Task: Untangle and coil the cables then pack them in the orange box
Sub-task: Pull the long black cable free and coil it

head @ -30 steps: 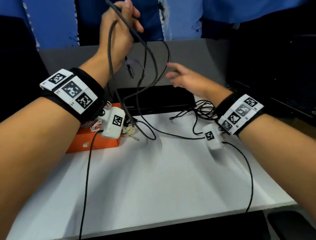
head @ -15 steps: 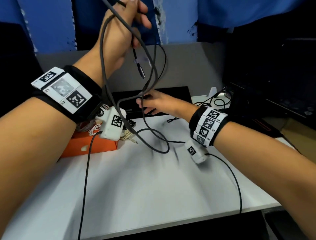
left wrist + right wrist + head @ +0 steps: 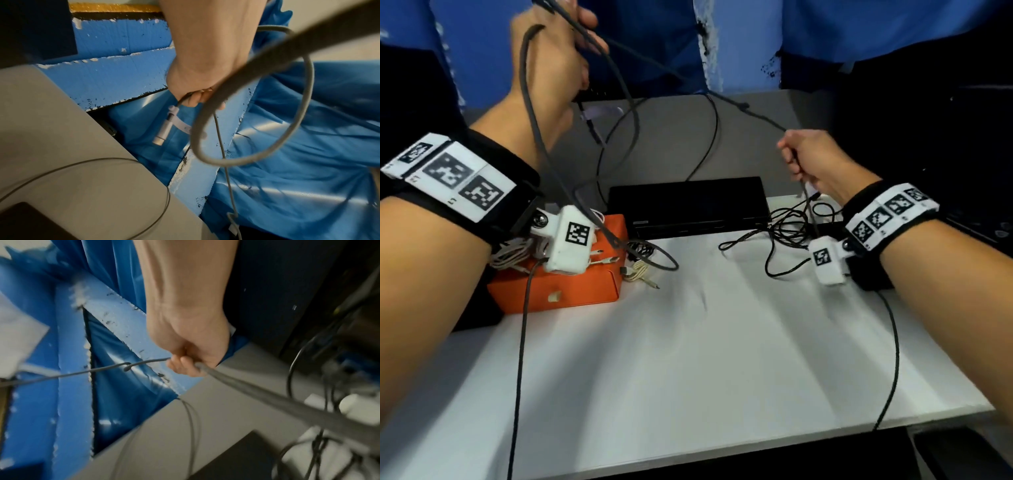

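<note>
— Cable [image 3: 619, 89] where?
— Stretched in the air between both hands: left hand [image 3: 551, 68] raised, gripping its loops; right hand [image 3: 815, 161] fisted round it. Orange box [image 3: 571, 287] sits near the surface's far-left corner

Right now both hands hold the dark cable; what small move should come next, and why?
Probably bring the right hand toward the raised left hand to lay another loop. The dark cable runs fairly straight between them, the left already holds one loop, and the orange box waits below.
</note>
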The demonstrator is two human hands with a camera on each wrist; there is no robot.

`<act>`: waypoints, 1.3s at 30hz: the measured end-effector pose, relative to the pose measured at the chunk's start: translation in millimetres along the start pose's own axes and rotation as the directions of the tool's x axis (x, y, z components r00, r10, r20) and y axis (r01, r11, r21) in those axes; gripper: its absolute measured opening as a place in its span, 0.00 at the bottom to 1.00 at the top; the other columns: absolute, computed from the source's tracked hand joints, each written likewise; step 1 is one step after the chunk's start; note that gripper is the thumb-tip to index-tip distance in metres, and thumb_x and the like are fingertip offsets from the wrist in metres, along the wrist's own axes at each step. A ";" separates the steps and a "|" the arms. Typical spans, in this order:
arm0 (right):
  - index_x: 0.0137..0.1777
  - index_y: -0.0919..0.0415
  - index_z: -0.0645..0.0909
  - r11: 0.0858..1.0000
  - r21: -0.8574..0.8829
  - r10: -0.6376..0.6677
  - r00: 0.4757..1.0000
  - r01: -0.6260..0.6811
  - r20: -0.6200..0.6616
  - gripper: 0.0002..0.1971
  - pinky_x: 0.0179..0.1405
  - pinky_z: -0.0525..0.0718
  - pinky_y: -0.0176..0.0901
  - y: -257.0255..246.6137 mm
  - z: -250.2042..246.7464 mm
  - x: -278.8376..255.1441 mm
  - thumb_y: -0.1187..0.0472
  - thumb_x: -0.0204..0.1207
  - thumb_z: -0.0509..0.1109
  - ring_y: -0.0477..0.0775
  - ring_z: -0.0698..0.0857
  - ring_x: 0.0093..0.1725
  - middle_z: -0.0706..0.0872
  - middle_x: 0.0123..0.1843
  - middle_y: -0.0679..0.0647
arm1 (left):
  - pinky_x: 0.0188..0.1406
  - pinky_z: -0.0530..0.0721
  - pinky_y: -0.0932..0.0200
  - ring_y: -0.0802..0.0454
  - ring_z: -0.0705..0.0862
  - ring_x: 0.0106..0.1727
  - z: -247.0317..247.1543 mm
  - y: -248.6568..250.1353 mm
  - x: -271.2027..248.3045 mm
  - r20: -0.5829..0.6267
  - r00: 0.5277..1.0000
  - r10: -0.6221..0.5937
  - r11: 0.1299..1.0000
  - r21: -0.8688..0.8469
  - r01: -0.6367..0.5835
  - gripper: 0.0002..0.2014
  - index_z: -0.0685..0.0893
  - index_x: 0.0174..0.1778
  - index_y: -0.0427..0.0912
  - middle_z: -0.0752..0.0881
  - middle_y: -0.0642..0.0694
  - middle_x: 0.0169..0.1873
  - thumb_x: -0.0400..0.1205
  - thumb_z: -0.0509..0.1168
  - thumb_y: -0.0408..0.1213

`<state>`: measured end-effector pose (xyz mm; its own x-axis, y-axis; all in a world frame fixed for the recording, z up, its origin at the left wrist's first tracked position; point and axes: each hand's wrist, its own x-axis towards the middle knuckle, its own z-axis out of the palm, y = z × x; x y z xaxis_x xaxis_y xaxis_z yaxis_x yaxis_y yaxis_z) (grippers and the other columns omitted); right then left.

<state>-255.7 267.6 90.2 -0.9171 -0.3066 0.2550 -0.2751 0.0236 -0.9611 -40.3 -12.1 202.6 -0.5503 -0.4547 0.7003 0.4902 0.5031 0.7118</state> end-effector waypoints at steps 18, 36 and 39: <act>0.48 0.64 0.84 0.376 -0.927 -0.209 0.973 -0.011 -0.096 0.08 0.49 0.91 0.53 -59.3 -64.2 45.6 0.58 0.84 0.72 0.65 0.92 0.43 0.91 0.46 0.67 | 0.30 0.74 0.69 0.63 0.72 0.27 -32.5 9.7 3.1 -0.102 0.994 -0.040 0.993 0.104 0.050 0.16 0.78 0.39 0.51 0.77 0.54 0.34 0.91 0.52 0.36; 0.39 0.49 0.72 0.518 -0.688 -0.520 0.826 0.508 0.218 0.16 0.56 0.82 0.49 -140.4 -11.4 12.4 0.37 0.73 0.55 0.43 0.78 0.40 0.81 0.40 0.34 | 0.20 0.73 0.62 0.54 0.72 0.19 41.1 -20.6 -25.8 0.188 0.919 -0.347 0.929 0.204 0.309 0.14 0.84 0.51 0.42 0.95 0.49 0.46 0.91 0.60 0.48; 0.51 0.55 0.85 0.401 -0.874 -0.290 0.943 0.274 0.162 0.18 0.34 0.76 0.45 -152.9 -7.0 -0.1 0.46 0.86 0.56 0.58 0.76 0.30 0.88 0.44 0.42 | 0.22 0.73 0.63 0.55 0.72 0.21 53.5 -16.0 -37.8 0.258 0.852 -0.456 0.879 0.279 0.386 0.11 0.84 0.58 0.41 0.94 0.46 0.50 0.91 0.60 0.43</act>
<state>-215.6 270.6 237.8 -0.7380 -0.4505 0.5023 -0.6140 0.7572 -0.2230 -63.5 36.4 161.9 -0.8665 -0.4273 0.2581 0.0300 0.4715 0.8813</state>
